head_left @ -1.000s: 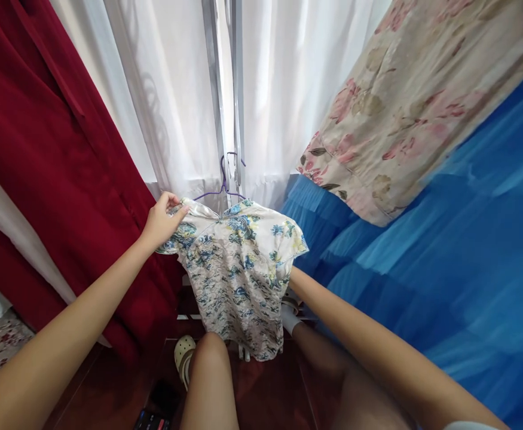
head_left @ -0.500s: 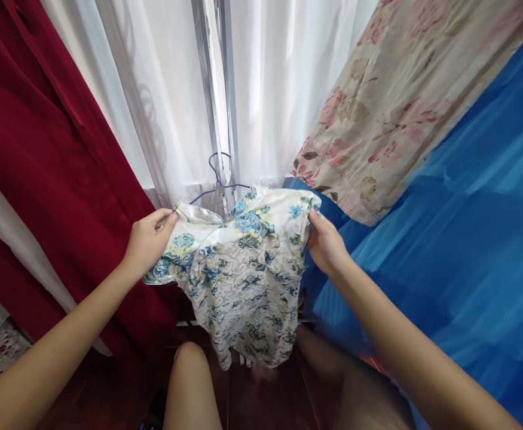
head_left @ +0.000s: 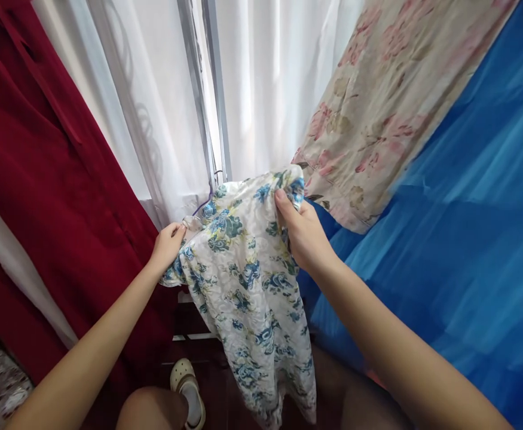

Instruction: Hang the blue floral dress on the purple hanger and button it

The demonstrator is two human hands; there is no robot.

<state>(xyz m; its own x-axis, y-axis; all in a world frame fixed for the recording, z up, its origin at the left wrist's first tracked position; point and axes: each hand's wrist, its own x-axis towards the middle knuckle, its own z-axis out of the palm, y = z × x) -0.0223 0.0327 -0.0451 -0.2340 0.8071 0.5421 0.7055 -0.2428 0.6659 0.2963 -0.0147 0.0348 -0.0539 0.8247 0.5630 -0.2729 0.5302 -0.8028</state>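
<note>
So both hands are busy with the blue-flowered garment, which hangs right in the middle of the scene, whitish with blue, green and yellow blooms. The left hand has a small pinch of it between thumb and fingers, up by the collar at the left shoulder. The right hand has a fuller grip on the right shoulder and sleeve, thumb laid over the near side and the cloth bunched beside it. That right shoulder sits higher than the left, so the whole thing is tilted, with the hem dangling down near the floor

A bit of purple hanger pokes out at the neckline, the rest is hidden by the cloth. On the far side there are two metal uprights in front of white curtains. Dark red fabric hangs all down the left, and over on the right there's pink-flowered cloth with a big spread of blue ruffled fabric beside and below it. At the near edge you can see a bent knee and a pale clog with a light sock in it
</note>
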